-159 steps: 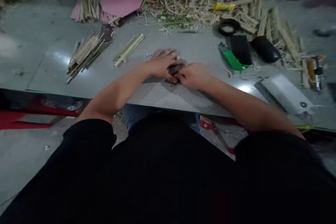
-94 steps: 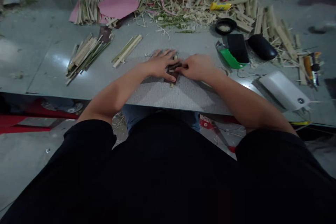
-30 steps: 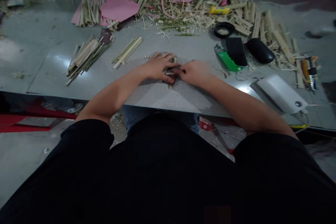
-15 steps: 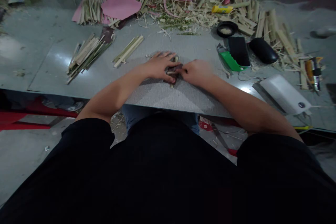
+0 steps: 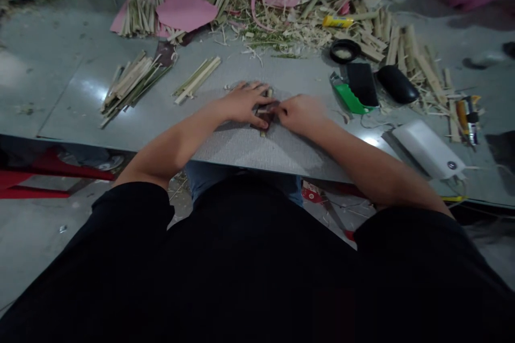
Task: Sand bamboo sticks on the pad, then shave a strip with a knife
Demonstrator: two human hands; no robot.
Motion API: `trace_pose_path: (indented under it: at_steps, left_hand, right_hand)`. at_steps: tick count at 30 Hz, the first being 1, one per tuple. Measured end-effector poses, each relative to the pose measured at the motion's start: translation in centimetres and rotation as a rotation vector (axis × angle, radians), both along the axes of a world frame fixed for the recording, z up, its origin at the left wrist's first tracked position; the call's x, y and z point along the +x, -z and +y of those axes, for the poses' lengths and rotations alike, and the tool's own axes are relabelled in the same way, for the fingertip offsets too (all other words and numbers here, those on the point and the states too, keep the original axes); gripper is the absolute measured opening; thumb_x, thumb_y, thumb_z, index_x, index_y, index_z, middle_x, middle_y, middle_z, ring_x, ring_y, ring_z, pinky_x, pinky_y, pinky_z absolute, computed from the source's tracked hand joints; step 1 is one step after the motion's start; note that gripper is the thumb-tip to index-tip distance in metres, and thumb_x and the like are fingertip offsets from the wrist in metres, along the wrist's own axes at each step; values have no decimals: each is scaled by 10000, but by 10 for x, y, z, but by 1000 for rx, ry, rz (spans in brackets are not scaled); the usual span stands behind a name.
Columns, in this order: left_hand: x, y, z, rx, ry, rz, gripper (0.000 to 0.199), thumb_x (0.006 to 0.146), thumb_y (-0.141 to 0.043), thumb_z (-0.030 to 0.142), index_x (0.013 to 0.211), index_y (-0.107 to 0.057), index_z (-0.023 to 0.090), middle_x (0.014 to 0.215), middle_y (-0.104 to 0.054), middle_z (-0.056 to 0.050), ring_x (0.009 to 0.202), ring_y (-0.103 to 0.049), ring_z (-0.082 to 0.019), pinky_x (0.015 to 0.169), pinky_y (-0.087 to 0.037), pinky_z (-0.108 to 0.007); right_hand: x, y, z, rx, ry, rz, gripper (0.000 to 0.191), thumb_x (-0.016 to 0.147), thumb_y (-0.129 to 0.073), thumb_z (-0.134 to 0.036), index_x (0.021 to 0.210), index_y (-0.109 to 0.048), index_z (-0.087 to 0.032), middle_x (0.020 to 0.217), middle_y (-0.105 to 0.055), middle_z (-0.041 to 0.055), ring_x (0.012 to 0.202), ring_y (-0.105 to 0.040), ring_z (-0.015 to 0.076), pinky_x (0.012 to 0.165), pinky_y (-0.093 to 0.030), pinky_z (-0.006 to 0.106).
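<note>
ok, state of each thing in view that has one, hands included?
left hand, spread over the brown piece
right hand, fingers pinched at the brown piece
brown piece, partly covered by fingers
left stick pile, loose, fanned out
yellow tube, on its side
black round dish, shavings inside
white box, lying, cable at one end

Place: a makeshift craft workspace; home or workshop, cannot tell
Surface: long grey table (image 5: pixel 317 153) with a glossy top
Far edge: heaped pale-green and straw-coloured split wooden strips (image 5: pixel 410 59), curled thin shavings (image 5: pixel 281 32)
Right end: black-and-yellow slim hand tools (image 5: pixel 470 118)
Below left edge: red flat-barred frame (image 5: pixel 36 192) on a grey littered floor (image 5: pixel 36 241)
</note>
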State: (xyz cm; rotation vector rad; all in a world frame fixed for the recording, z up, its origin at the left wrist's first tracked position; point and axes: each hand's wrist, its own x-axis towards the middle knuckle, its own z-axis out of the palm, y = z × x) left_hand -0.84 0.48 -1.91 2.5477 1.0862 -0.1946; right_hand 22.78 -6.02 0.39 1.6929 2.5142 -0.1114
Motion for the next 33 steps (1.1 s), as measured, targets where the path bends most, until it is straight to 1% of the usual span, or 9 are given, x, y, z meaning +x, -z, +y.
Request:
trace_pose_path:
  at_steps: [3, 7, 11, 15, 17, 21, 26, 31, 33]
  left_hand:
    - [1, -2, -1, -8, 6, 5, 1093, 985, -756, 848, 1924, -399, 418, 2081, -105, -44, 1911, -104, -486, 1526, -42, -685]
    - [2, -4, -4, -2, 3, -13, 1099, 981, -757, 861, 1924, -395, 426, 2080, -123, -26, 1901, -115, -506, 1525, -30, -700]
    - [4, -3, -8, 11, -23, -29, 1087, 964, -778, 873, 1902, -450, 431, 2073, -165, -31, 1899, -146, -497, 1531, -61, -678]
    - [6, -2, -8, 25, -23, -48, 1112, 935, -811, 878, 1892, -475, 422, 2068, -189, -46, 1901, -150, -497, 1530, -63, -677]
    - [6, -1, -7, 22, -27, -47, 1125, 926, -815, 883, 1892, -476, 415, 2069, -183, -49, 1901, -147, -502, 1528, -55, -682]
    - [6, -1, -5, -1, -25, -47, 1157, 915, -806, 906, 1898, -468, 398, 2070, -174, -57, 1899, -143, -511, 1529, -55, -686]
    - [4, 3, -3, 6, -27, -66, 1113, 908, -829, 887, 1877, -493, 455, 2067, -198, -23, 1899, -143, -505, 1528, -52, -696]
    - [4, 4, -2, 3, -16, -61, 1138, 903, -853, 860, 1891, -467, 448, 2068, -186, -52, 1897, -143, -516, 1518, -56, -719]
    - [5, 3, -3, 1, -18, -62, 1141, 901, -859, 856, 1892, -466, 446, 2068, -188, -51, 1896, -139, -524, 1518, -51, -723]
  right_hand:
    - [-3, 4, -6, -22, -68, -5, 560, 1230, -485, -488, 1251, -962, -195, 1205, -918, 213, 1105, -831, 406, 856, -526, 464]
    - [1, 7, 2, 12, 11, 22, 573, 1223, -496, -535, 1257, -960, -202, 1196, -909, 228, 1094, -819, 418, 852, -513, 477]
    - [7, 5, 12, 1, 25, 47, 585, 1216, -484, -546, 1224, -966, -214, 1177, -902, 231, 1079, -807, 428, 835, -504, 481]
    - [10, 5, 9, 26, 49, 52, 590, 1210, -468, -567, 1183, -967, -253, 1141, -910, 212, 1041, -798, 408, 794, -491, 463]
    - [8, 6, 3, 31, 30, 47, 582, 1208, -466, -553, 1178, -965, -256, 1117, -914, 201, 1026, -800, 398, 786, -488, 455]
    - [5, 6, -3, -18, -63, 16, 567, 1208, -476, -517, 1185, -966, -232, 1095, -918, 181, 1007, -807, 380, 800, -476, 447]
    - [10, 1, 7, 34, 20, -4, 593, 1248, -457, -510, 1233, -957, -190, 1156, -908, 227, 1014, -776, 350, 804, -440, 430]
    - [6, 3, 2, -17, -66, -9, 526, 1226, -507, -499, 1197, -961, -235, 1167, -921, 175, 1012, -792, 347, 812, -469, 430]
    - [5, 4, 2, -5, -60, -20, 556, 1231, -490, -528, 1208, -959, -230, 1165, -919, 185, 1026, -796, 366, 816, -482, 440]
